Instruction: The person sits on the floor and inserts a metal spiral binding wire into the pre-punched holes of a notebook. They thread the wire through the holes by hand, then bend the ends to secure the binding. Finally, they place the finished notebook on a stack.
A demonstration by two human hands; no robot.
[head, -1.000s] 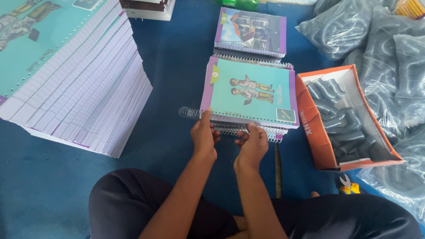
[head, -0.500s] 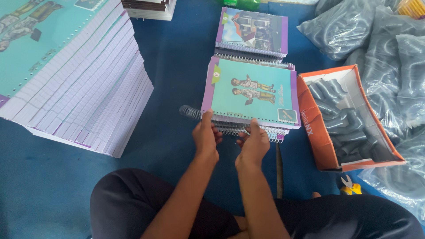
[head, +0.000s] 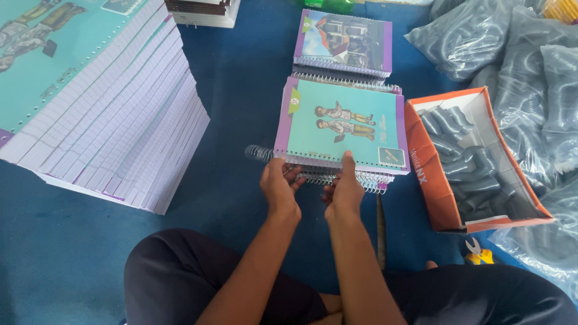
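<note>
A teal notebook (head: 340, 123) with a purple edge lies on top of a small pile on the blue floor (head: 241, 72), its near edge carrying a metal spiral coil (head: 260, 153) that sticks out to the left. The left hand (head: 279, 186) pinches the coil with curled fingers; the right hand (head: 344, 188) presses the cover's edge, thumb on top. Just right, an orange cardboard box (head: 430, 174) holds grey coils. Clear bags (head: 512, 42) of more coils are cut off at the frame's edge.
</note>
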